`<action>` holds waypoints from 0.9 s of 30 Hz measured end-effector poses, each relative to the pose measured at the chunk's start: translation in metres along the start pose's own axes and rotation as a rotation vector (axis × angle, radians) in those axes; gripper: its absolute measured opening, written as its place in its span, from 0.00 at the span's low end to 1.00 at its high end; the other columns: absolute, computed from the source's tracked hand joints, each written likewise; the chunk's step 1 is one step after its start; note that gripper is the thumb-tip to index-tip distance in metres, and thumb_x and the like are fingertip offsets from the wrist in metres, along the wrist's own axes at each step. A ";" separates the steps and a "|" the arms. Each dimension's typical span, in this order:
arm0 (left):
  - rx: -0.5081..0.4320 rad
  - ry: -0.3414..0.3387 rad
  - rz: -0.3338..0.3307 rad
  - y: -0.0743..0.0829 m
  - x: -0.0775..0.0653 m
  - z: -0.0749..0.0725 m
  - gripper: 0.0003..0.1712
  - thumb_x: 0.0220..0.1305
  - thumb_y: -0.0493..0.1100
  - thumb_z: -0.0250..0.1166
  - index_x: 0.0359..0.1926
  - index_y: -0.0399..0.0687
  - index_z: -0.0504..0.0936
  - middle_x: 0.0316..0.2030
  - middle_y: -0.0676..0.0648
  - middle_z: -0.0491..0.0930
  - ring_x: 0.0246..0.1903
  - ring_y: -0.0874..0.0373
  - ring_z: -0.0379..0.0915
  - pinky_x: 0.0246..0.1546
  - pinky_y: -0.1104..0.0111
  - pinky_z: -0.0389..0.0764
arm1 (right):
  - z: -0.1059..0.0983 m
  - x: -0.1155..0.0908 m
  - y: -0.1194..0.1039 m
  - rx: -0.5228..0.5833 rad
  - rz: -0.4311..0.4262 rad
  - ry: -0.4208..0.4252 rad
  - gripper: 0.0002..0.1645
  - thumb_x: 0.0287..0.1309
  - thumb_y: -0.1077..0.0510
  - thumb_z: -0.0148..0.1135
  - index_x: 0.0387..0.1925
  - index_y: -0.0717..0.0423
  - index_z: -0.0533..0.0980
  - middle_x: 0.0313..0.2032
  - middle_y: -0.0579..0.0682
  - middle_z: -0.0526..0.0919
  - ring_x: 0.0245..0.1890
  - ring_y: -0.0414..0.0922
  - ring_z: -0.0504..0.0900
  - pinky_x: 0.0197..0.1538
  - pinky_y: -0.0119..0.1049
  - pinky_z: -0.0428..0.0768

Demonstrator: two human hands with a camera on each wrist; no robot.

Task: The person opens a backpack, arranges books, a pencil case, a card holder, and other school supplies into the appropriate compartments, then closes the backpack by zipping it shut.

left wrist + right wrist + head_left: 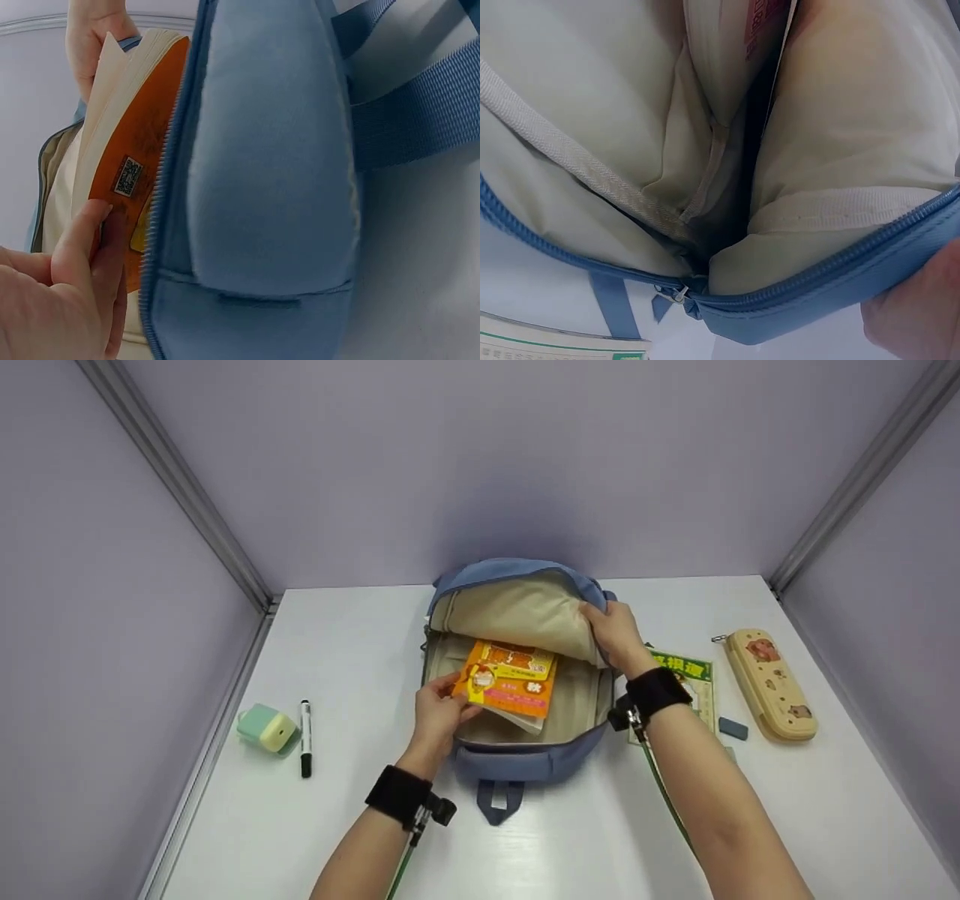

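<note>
A blue backpack (517, 765) with a cream lining lies unzipped on the white table, its mouth wide. Partly inside it is an orange and yellow book (517, 701), tilted, its pages slightly fanned in the left wrist view. My left hand (439, 709) pinches the book's left edge between thumb and fingers. The right hand (616, 634) grips the backpack's upper flap at its right side and holds it raised. In the right wrist view, the zipper edge (780, 300) runs past the right hand's fingers, and the cream lining (855, 112) shows deep inside.
To the right lie a green-covered book (701, 690), partly behind the right wrist, a dark blue eraser (733, 727) and a yellow pencil case (772, 682). At left are a mint and yellow pencil sharpener (266, 727) and a black-and-white marker (306, 739). Grey walls (480, 457) enclose the table.
</note>
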State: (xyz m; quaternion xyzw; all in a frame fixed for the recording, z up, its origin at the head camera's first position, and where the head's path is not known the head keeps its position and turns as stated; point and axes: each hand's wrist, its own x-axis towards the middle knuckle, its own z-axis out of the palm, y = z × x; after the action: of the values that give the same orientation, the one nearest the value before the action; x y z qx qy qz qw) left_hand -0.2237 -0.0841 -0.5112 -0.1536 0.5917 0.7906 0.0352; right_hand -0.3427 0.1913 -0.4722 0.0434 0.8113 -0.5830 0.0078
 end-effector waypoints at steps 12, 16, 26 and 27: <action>0.070 -0.117 -0.054 0.013 -0.004 -0.009 0.25 0.64 0.21 0.50 0.63 0.25 0.67 0.51 0.31 0.69 0.39 0.48 0.80 0.36 0.66 0.83 | -0.003 -0.001 -0.003 0.042 0.007 0.013 0.20 0.70 0.50 0.55 0.25 0.58 0.69 0.21 0.44 0.66 0.21 0.40 0.68 0.28 0.31 0.68; 0.038 -0.139 -0.074 0.011 -0.002 -0.011 0.25 0.65 0.21 0.49 0.64 0.25 0.67 0.52 0.30 0.69 0.39 0.48 0.80 0.37 0.66 0.83 | -0.003 -0.002 -0.003 0.033 0.006 0.018 0.19 0.70 0.50 0.55 0.27 0.59 0.70 0.23 0.47 0.66 0.23 0.41 0.68 0.29 0.32 0.68; -0.042 0.054 -0.056 0.009 0.009 -0.016 0.26 0.68 0.21 0.46 0.67 0.28 0.61 0.54 0.31 0.64 0.48 0.43 0.75 0.42 0.65 0.82 | -0.001 -0.001 0.000 0.024 -0.007 0.019 0.21 0.69 0.50 0.56 0.23 0.57 0.66 0.19 0.43 0.64 0.18 0.38 0.66 0.26 0.31 0.67; -0.032 0.058 -0.052 0.007 0.009 -0.015 0.26 0.68 0.21 0.46 0.67 0.28 0.61 0.54 0.31 0.64 0.49 0.42 0.75 0.43 0.65 0.82 | -0.001 -0.001 0.001 0.021 -0.009 0.021 0.21 0.69 0.51 0.56 0.22 0.57 0.66 0.18 0.42 0.64 0.18 0.38 0.66 0.25 0.31 0.67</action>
State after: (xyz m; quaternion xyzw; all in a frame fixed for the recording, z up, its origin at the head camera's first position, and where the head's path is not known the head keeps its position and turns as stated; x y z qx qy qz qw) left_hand -0.2314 -0.1012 -0.5111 -0.1922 0.5755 0.7940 0.0362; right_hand -0.3419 0.1922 -0.4726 0.0460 0.8054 -0.5909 -0.0037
